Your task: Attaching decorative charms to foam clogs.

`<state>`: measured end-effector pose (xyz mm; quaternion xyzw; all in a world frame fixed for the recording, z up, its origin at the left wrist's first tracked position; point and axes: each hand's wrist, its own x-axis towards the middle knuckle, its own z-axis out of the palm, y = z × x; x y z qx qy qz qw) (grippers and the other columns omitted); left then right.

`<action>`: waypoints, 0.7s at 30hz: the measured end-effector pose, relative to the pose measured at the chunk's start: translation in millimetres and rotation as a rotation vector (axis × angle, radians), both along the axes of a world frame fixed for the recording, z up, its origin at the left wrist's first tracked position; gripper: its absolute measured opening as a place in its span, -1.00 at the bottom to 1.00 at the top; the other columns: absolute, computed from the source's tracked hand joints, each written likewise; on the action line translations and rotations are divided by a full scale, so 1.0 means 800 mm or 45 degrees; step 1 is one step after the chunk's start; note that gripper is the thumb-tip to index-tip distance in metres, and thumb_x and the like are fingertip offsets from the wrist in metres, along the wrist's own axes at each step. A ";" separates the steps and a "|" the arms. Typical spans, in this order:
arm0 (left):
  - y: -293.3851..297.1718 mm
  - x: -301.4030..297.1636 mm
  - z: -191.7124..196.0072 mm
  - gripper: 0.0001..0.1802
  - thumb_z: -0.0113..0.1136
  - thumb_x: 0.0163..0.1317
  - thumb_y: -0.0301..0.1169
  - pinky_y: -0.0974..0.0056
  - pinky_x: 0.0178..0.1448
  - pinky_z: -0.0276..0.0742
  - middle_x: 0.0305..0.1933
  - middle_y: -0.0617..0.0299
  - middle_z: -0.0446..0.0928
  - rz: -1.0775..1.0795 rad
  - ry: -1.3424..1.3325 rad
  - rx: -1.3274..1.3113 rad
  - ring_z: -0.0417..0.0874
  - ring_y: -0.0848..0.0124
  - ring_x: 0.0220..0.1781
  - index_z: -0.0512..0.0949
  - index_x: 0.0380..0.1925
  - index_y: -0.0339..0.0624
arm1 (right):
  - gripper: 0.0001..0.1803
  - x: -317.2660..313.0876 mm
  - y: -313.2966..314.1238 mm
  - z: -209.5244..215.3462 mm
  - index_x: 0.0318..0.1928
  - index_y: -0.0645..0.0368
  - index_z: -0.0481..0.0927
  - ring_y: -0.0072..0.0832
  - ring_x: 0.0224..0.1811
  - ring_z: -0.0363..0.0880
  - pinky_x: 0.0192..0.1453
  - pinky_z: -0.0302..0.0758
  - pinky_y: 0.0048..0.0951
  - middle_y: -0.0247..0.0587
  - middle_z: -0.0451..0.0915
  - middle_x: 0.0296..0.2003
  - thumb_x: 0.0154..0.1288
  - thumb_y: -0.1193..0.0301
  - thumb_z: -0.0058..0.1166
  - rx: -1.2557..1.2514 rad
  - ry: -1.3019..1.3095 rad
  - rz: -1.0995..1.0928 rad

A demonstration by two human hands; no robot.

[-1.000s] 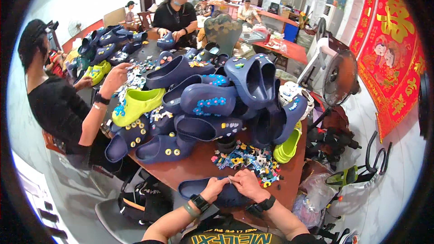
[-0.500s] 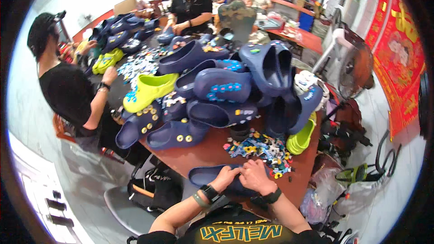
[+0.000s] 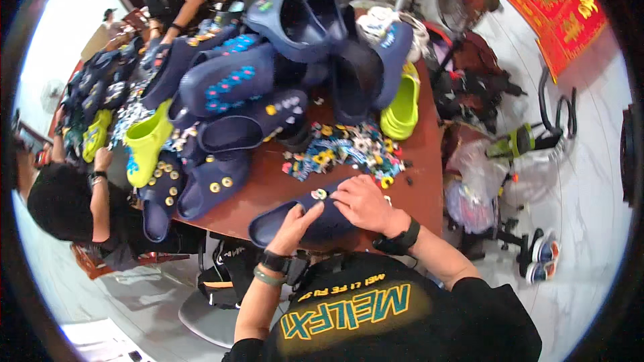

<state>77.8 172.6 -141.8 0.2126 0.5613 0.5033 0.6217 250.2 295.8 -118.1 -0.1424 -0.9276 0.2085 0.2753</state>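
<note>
Pressed onto a dark blue clog (image 3: 295,218) at the near edge of the brown table (image 3: 422,188): left hand (image 3: 295,222) gripping its near side with fingers curled over the upper, right hand (image 3: 362,202) flat on top, fingertips beside a small round charm (image 3: 319,194) set in the upper. Just beyond, a scatter of colourful charms (image 3: 342,151). Farther off, heaped dark blue clogs (image 3: 268,74), with lime-green clogs (image 3: 401,110) at right and far left. At left, another person (image 3: 74,204) seated at the table.
</note>
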 end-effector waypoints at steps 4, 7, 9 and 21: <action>-0.012 0.009 -0.010 -0.70 0.21 0.27 -0.35 0.36 -0.09 0.52 -0.15 0.28 0.61 -0.213 0.372 0.098 0.57 0.53 -0.19 0.56 -0.09 -0.35 | -0.91 0.064 0.033 -0.029 -0.40 0.12 0.59 -0.16 -0.36 0.56 -0.29 0.46 -0.17 -0.13 0.57 -0.45 0.17 0.40 0.08 -0.221 -0.029 -0.298; -0.011 0.015 -0.008 -0.65 0.25 0.24 -0.29 0.33 -0.07 0.53 -0.19 0.22 0.64 -0.166 0.485 0.028 0.59 0.52 -0.20 0.58 -0.14 -0.39 | -0.90 0.102 0.067 -0.059 -0.37 0.15 0.58 -0.09 -0.31 0.56 -0.26 0.48 -0.16 -0.08 0.58 -0.40 0.21 0.40 0.07 -0.329 -0.066 -0.594; -0.013 0.017 -0.010 -0.62 0.28 0.22 -0.26 0.30 -0.05 0.54 -0.23 0.17 0.66 -0.113 0.487 0.017 0.60 0.52 -0.20 0.61 -0.17 -0.42 | -0.90 0.107 0.085 -0.063 -0.37 0.14 0.58 -0.09 -0.31 0.56 -0.25 0.49 -0.16 -0.08 0.55 -0.41 0.23 0.40 0.04 -0.321 -0.053 -0.700; -0.014 0.023 -0.002 -0.58 0.36 0.10 -0.25 0.32 -0.11 0.57 -0.28 0.07 0.68 0.029 0.725 0.066 0.66 0.46 -0.24 0.61 -0.23 -0.46 | -0.66 0.081 0.138 -0.103 -0.03 0.08 0.52 -0.08 -0.11 0.52 -0.09 0.50 -0.13 -0.05 0.45 -0.14 0.14 0.44 0.13 -0.130 -0.277 -0.783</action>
